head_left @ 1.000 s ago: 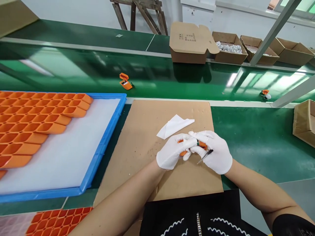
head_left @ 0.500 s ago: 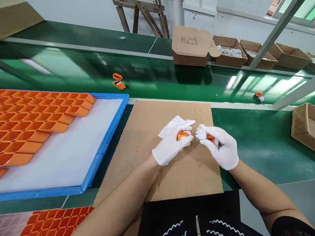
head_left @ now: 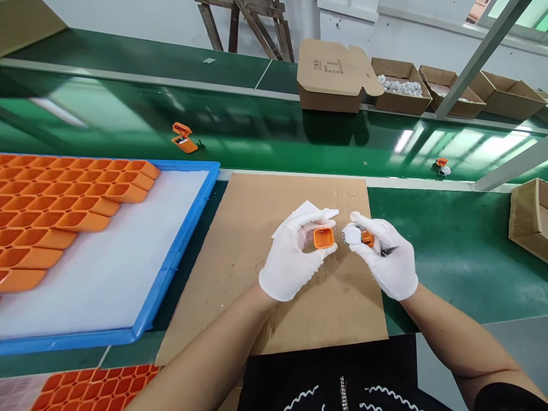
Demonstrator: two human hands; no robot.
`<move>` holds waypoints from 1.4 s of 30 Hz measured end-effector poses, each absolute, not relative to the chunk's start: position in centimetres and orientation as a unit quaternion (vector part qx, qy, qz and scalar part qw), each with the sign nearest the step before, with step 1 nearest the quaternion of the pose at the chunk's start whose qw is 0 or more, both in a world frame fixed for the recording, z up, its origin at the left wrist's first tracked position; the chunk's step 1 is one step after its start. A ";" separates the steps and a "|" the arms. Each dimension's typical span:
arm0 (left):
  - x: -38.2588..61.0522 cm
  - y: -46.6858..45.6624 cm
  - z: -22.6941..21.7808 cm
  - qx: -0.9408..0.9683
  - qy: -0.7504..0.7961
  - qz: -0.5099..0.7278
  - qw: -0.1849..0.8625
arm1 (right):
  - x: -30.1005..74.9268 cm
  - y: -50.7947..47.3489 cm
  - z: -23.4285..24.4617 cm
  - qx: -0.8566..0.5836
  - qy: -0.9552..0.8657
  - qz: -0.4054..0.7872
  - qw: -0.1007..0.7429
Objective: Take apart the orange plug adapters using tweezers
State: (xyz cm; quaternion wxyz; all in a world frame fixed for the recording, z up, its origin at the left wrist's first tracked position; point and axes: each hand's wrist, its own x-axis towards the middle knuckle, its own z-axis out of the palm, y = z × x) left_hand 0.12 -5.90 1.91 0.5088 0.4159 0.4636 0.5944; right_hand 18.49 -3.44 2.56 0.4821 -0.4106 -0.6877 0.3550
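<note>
My left hand (head_left: 295, 248), in a white glove, grips a small orange plastic case (head_left: 324, 238) whose open end faces me. A folded white cloth (head_left: 306, 210) shows behind that hand's fingers. In my right hand (head_left: 387, 251), also gloved in white, is a small orange part with a round white piece (head_left: 351, 234) at its tip. A dark, pointed bit sticks out between the right fingers; its kind cannot be made out. Both hands are above a flat cardboard sheet (head_left: 240, 285), close together but apart.
To the left, a blue-rimmed tray (head_left: 171, 262) carries rows of orange cases (head_left: 85, 221). Orange assemblies (head_left: 185, 138) lie on the green belt (head_left: 257, 142) beyond. Cardboard boxes (head_left: 334, 103) line the back shelf. A metal post (head_left: 479, 63) slants at right.
My left hand has turned so the orange case's opening faces me. My right hand has barely shifted. The orange assemblies on the belt have moved left.
</note>
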 end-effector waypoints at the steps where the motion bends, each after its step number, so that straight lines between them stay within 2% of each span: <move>1: 0.2 -6.0 1.9 0.432 0.458 0.608 0.484 | 18.5 -3.5 2.5 -0.412 -0.681 0.369 0.480; 4: 0.0 -6.3 2.1 0.470 0.455 0.618 0.436 | 18.5 -3.5 2.3 -0.409 -0.647 0.430 0.478; 7: -0.6 -6.4 2.5 0.500 0.438 0.593 0.454 | 18.5 -3.4 1.8 -0.413 -0.640 0.443 0.473; 13: -1.3 -5.9 2.8 0.544 0.324 0.528 0.566 | 18.2 -3.5 1.4 -0.421 -0.690 0.347 0.477; 19: -1.4 -6.2 2.4 0.474 0.385 0.538 0.581 | 18.1 -3.3 2.1 -0.354 -0.788 0.198 0.463; 26: -1.4 -6.2 2.3 0.471 0.344 0.554 0.593 | 18.8 -3.2 2.4 -0.337 -0.805 0.172 0.457; 32: -1.6 -5.9 2.3 0.537 0.346 0.547 0.541 | 18.8 -3.3 2.7 -0.387 -0.785 0.241 0.420; 42: -1.9 -6.3 2.0 0.564 0.379 0.541 0.497 | 18.5 -3.0 2.4 -0.332 -0.807 0.197 0.448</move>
